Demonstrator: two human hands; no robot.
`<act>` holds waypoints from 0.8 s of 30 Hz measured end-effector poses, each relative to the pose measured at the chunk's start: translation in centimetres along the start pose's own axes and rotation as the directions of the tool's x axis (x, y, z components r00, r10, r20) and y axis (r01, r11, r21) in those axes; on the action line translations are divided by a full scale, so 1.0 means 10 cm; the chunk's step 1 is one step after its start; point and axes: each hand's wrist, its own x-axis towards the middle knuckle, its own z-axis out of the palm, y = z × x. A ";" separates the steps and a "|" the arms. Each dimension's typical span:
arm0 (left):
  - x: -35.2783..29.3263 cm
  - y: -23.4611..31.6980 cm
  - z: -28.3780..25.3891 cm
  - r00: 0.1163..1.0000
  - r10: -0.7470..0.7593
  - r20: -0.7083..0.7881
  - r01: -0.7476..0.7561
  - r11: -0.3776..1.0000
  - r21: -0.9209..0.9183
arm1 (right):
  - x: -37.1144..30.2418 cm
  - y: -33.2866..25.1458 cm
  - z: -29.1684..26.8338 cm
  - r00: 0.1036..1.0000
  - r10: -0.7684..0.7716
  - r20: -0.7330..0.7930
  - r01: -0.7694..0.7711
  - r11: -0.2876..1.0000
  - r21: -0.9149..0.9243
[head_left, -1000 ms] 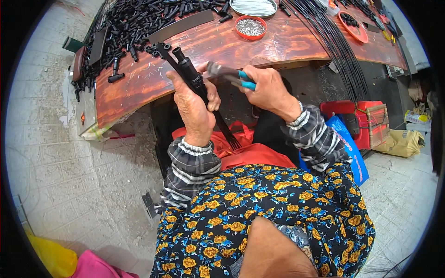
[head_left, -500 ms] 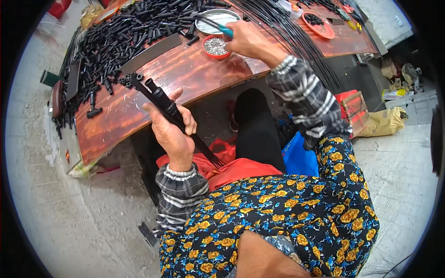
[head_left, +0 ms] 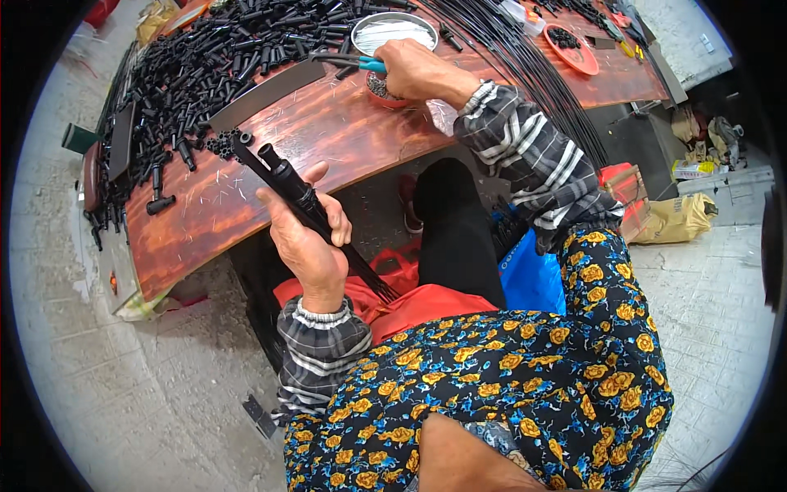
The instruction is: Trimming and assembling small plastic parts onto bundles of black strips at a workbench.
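My left hand (head_left: 307,246) is wrapped round a black umbrella-like frame (head_left: 287,182). The frame has a stubby tube at its upper end and thin rods fanning out below, toward my lap. Over the wooden table, my right hand (head_left: 422,74) grips pliers (head_left: 348,61) with teal handles, their dark jaws pointing left. Beneath that hand is a small red bowl (head_left: 387,102) of tiny metal bits, partly covered by the hand and pliers. Just behind stands a round metal tray (head_left: 354,39) holding thin white pieces.
Black tubular parts (head_left: 238,61) are heaped at the table's (head_left: 197,221) back left, behind a grey strip (head_left: 266,97). Long black rods (head_left: 525,74) lie to the right, near a red tray (head_left: 574,61). Red cloth (head_left: 434,303) covers my lap; a blue bag (head_left: 529,279) is beside my leg.
My right hand has moved slightly left and nearer with the pliers, whose jaws have swung lower, away from the metal tray. My left hand still holds the frame in much the same place.
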 end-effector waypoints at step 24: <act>-0.19 0.04 0.12 0.999 0.046 0.000 -0.045 0.998 0.052 | -1.11 -0.52 -0.24 0.984 0.115 -0.140 0.119 0.171 0.978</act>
